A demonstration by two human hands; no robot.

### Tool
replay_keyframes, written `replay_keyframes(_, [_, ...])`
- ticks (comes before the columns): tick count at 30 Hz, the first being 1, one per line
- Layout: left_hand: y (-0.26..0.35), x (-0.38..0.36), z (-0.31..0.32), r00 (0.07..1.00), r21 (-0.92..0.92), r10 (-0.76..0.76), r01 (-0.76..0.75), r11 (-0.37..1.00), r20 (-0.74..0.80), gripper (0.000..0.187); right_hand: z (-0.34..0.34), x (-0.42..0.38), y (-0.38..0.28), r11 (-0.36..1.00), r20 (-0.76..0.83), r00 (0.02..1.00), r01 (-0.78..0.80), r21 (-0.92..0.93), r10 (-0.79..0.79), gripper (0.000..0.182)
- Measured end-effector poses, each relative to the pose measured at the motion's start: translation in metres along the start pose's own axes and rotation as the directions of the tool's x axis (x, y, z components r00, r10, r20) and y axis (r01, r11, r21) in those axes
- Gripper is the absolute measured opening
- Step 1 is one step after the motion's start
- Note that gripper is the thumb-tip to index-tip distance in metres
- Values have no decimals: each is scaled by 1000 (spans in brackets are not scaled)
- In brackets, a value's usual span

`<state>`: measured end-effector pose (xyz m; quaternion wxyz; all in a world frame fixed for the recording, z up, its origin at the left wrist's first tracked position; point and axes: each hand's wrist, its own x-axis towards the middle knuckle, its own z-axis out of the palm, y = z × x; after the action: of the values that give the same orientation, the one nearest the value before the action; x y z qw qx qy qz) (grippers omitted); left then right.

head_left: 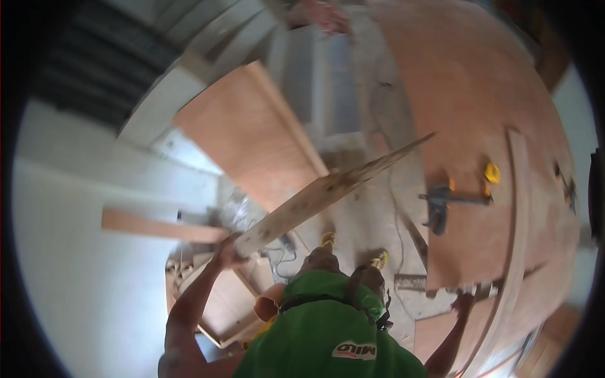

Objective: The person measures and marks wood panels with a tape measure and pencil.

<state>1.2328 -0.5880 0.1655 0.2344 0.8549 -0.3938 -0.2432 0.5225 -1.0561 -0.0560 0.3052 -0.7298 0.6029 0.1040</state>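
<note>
My left hand (230, 253) is closed around the near end of a long, rough wooden plank (296, 208). The plank slants up and away to the right, its far end narrowing to a point beside the plywood-topped table. Down at the table's near edge is my right hand (464, 303), close to a small greyish metallic item (486, 291). Its fingers are too small and blurred to show whether they grip anything. A dark power tool with orange parts (438, 211) lies on the plywood, and a yellow tape measure (492, 173) is just beyond it.
The plywood sheet (466, 82) covers the right side, with a long wooden strip (518, 189) on it. A plywood panel (246, 132) leans ahead on the left. Below stands an open wooden box (227, 302). A cable (392, 189) runs across the floor. Another person's hand (328, 17) shows at the top.
</note>
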Motion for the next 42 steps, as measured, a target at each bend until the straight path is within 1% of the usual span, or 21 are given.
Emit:
replay_keyframes(1, [34,8,0,999,54,-51,52,997,-19,72,15,4,-11,996,17,1000,17,92,-19,31])
replay_keyframes(2, [70,21,0,995,109,-97,99,989,-26,70,8,-23,-69,888,62,974,-224,402,217,39])
replay_keyframes(4, [81,38,3,992,42,20,-15,999,-125,68,24,-22,-101,813,32,982,-173,556,188,43])
replay_keyframes(6, [90,57,7,963,-55,19,-35,998,-269,66,27,-25,-127,834,-9,999,-35,551,48,42])
replay_keyframes(10, [54,113,7,892,-181,63,-159,971,-448,60,15,-50,-185,774,114,990,-136,619,82,37])
replay_keyframes(12, [27,149,13,830,-403,-41,-227,887,-556,58,24,-63,-192,860,100,994,-78,504,32,36])
replay_keyframes(14, [23,176,9,762,-402,-51,-283,871,-646,58,16,-92,-217,877,115,991,-120,465,75,35])
replay_keyframes(16, [5,202,13,783,-511,-104,-293,808,-614,58,32,-119,-213,823,41,987,-152,548,155,37])
replay_keyframes(18, [-31,236,23,644,-467,-200,-274,841,-738,54,41,-145,-217,804,81,968,-244,543,239,38])
replay_keyframes(20, [-60,261,32,631,-439,-197,-253,862,-750,57,51,-180,-228,797,48,950,-284,533,307,38])
replay_keyframes(22, [-73,285,40,533,-438,-258,-242,866,-806,62,63,-216,-238,774,99,924,-364,518,368,37])
replay_keyframes(24, [-81,301,39,596,-492,-295,-198,848,-747,70,80,-251,-247,741,42,897,-390,547,441,37])
replay_keyframes(26, [-67,309,30,619,-447,-371,37,894,-692,77,97,-280,-259,686,81,824,-518,511,561,37])
replay_keyframes(29, [-131,358,48,663,-348,-209,-82,934,-719,86,112,-321,-283,737,97,817,-558,381,568,41])
replay_keyframes(30, [-107,356,37,684,-311,-317,138,940,-657,83,123,-334,-283,718,129,803,-582,382,582,44])
replay_keyframes(33, [-111,388,30,688,-341,-404,235,910,-603,83,145,-364,-301,623,179,750,-637,454,636,43])
replay_keyframes(34, [-107,396,27,670,-286,-452,350,892,-589,84,166,-371,-290,763,171,841,-539,356,514,43])
replay_keyframes(36, [-90,399,15,694,-158,-454,448,880,-559,83,153,-387,-328,564,207,699,-687,459,684,42])
replay_keyframes(38, [-147,441,21,737,-128,-376,372,920,-561,81,175,-410,-337,491,201,657,-701,516,727,43])
replay_keyframes(40, [-71,393,4,747,-162,-492,474,866,-446,78,196,-423,-343,427,197,619,-704,568,760,44])
replay_keyframes(42, [-89,396,29,765,-129,-494,488,863,-413,78,216,-442,-349,364,248,591,-720,591,768,45])
